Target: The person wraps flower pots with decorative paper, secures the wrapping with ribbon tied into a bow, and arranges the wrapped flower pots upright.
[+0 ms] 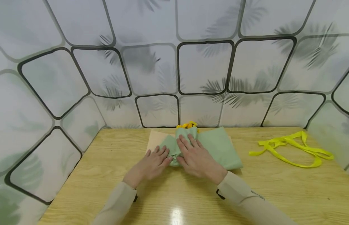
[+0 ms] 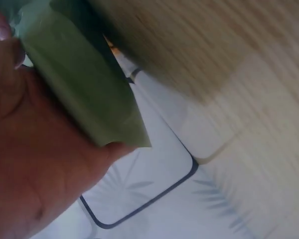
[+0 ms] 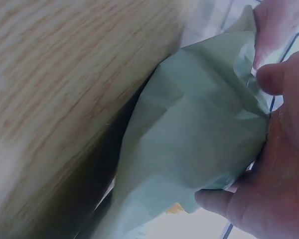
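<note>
A bundle in pale green wrapping paper [image 1: 219, 150] lies on the table, with yellow flowers [image 1: 188, 125] showing at its far end. Under it, a peach-coloured sheet [image 1: 155, 140] sticks out at the left. My right hand [image 1: 198, 157] rests across the folded paper, its fingers extended toward the flowers. Beside it, my left hand [image 1: 152, 163] lies on the paper's left part with fingers spread, its thumb near a crumpled fold. Both wrist views show the green paper [image 3: 189, 124] close against the hands. Wrapping hides the stems.
A loose yellow ribbon [image 1: 292, 147] lies in loops on the right side of the wooden table [image 1: 107, 187]. Behind the table's far edge hangs a patterned white cloth [image 1: 202, 68], which also closes off both sides.
</note>
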Demonstrator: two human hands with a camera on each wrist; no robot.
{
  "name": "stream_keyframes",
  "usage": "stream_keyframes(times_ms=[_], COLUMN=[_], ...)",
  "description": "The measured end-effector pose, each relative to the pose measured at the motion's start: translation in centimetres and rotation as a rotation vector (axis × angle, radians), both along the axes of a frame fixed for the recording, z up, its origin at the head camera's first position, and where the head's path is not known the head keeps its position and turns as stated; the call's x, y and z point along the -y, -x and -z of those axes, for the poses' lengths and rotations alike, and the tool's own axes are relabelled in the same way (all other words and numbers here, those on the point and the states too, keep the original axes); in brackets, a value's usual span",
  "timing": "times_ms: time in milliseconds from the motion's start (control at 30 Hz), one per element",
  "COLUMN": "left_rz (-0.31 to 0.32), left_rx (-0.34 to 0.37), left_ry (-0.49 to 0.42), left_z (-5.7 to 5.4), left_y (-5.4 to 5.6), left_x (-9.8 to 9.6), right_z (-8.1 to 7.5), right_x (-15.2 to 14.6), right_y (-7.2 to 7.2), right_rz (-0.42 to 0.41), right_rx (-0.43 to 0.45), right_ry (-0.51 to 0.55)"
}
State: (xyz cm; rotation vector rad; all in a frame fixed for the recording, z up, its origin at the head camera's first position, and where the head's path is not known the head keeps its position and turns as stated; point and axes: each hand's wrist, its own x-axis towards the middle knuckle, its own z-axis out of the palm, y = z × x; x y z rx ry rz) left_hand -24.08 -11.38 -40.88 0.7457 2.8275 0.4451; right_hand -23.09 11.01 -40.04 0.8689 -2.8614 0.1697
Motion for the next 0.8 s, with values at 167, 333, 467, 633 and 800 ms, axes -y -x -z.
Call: stream_keyframes(times_ms=[167,333,467,633,800], left_rz=[-0.289,-0.493,-0.522,-0.549,-0.539], left_rx=[-0.169,-0.079,0.025,0.04,0.009], left_ry=[-0.133,-0.282,-0.347,-0.429,-0.5], left_z=[-0.4,-1.6,-2.0,-1.9,-1.7], left_y=[0.8,1.6,2.0,2.4,2.9], left_x=[0.9,1.7,2.0,2.1,1.7], right_z=[0.2,0.3,0.3,0.4,0.6], right_x=[0.1,0.1,0.0,0.1,0.3], right_y=[0.0,0.1,0.1,0.2,0.3], right_rz=[-0.005,-0.006,-0.006,-0.002,-0.001], right_rx=[-0.014,-0.062,-0.076,-0.09,-0.119], right_ry=[0.045,0.082,0.085,0.087,0.098])
